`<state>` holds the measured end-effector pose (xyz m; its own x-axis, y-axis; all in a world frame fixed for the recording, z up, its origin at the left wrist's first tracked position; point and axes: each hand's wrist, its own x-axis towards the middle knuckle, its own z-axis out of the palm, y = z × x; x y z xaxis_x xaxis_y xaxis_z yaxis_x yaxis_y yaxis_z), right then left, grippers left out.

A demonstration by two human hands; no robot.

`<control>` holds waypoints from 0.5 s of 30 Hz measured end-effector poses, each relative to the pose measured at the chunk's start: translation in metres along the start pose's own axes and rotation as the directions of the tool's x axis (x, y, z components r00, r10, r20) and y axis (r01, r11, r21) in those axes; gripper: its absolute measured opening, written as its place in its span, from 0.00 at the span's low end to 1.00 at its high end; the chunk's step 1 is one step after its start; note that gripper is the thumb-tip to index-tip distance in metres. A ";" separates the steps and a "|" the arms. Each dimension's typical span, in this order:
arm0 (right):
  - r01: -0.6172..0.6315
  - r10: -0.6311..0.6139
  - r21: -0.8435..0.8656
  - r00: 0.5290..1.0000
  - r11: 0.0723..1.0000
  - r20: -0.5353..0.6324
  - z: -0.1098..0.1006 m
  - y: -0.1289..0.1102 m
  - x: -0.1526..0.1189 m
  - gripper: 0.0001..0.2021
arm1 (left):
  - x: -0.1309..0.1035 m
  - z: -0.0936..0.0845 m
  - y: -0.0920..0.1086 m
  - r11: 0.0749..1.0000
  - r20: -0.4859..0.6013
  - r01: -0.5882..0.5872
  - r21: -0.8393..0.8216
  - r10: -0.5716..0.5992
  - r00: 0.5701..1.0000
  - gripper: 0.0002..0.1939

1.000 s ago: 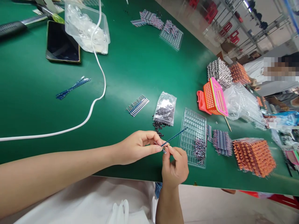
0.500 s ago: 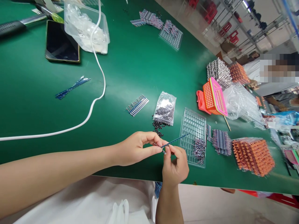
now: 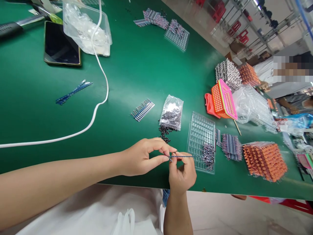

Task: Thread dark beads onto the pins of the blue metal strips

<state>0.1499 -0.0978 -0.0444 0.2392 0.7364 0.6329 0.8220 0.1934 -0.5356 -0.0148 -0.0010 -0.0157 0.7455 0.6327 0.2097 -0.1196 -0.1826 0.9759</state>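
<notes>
My left hand (image 3: 143, 156) reaches in from the left, its thumb and fingers closed on a thin dark-blue strip (image 3: 187, 156). That strip points right, passing over the fingers of my right hand (image 3: 183, 173). Thumb and forefinger of my right hand pinch together close to my left fingertips; what is between them is too small to make out. Just beyond the hands, small dark beads (image 3: 165, 132) lie loose at the mouth of a clear bag (image 3: 171, 112) of the same beads. A row of small metal pieces on a blue strip (image 3: 142, 110) rests to the left of the bag.
A clear tray (image 3: 198, 137) beside my right hand carries a heap of small parts. Farther right are stacked parts (image 3: 231, 147), an orange bundle (image 3: 265, 161) and a pink-orange basket (image 3: 223, 99). A white cable (image 3: 94, 114), phone (image 3: 62, 45) and plastic tub (image 3: 107, 29) lie left. People sit at far right.
The blue strip has swung from slanting up to the right to nearly level. Both hands stay close together with fingers pinched; the whole view has shifted slightly.
</notes>
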 end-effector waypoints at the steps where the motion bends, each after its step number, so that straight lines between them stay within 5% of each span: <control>1: 0.005 -0.005 -0.004 1.000 1.000 0.000 0.000 0.000 0.000 0.05 | 0.000 0.000 0.000 1.000 0.000 -0.003 0.009 0.003 1.000 0.03; 15: 0.149 -0.147 -0.158 0.989 0.976 0.025 0.000 0.005 0.002 0.06 | 0.000 -0.001 0.000 0.997 -0.004 0.074 -0.005 -0.074 0.997 0.03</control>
<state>0.1544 -0.0953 -0.0457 0.1025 0.7157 0.6908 0.9196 0.1967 -0.3402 -0.0150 -0.0001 -0.0156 0.7496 0.6475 0.1374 -0.0673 -0.1319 0.9890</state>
